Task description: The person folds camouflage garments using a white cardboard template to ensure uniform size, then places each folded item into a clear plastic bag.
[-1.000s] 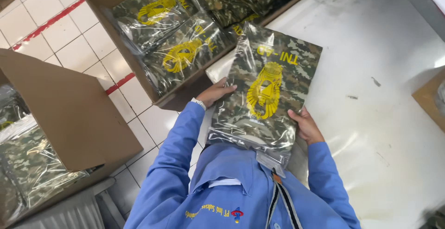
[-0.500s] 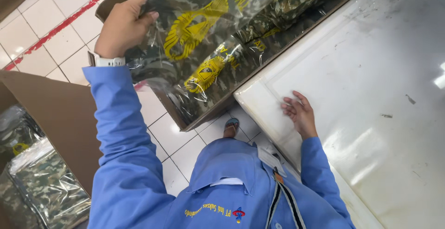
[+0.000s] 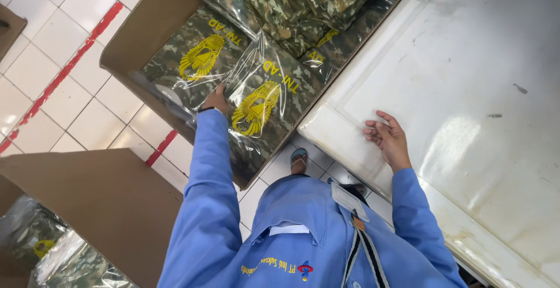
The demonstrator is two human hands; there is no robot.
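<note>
Packet (image 3: pixel 262 110): camouflage, in clear wrap, flat in the box (image 3: pixel 154 25); long axis runs upper right to lower left.
Left hand (image 3: pixel 217 98): fingers pressed on packet's left edge.
Right hand (image 3: pixel 388 137): fingers loosely curled, resting on the table (image 3: pixel 466 60).

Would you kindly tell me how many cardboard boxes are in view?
2. One box lies ahead by the table, where the left hand presses a packet; another box sits lower left. Others may be hidden.

the left hand (image 3: pixel 217 99) is lying partly under the clear wrap of a camouflage packet (image 3: pixel 256 110), its fingers hiding. the cardboard box (image 3: pixel 153 28) is running off the top edge. a second box (image 3: pixel 87 206) is being cropped at lower left.
</note>
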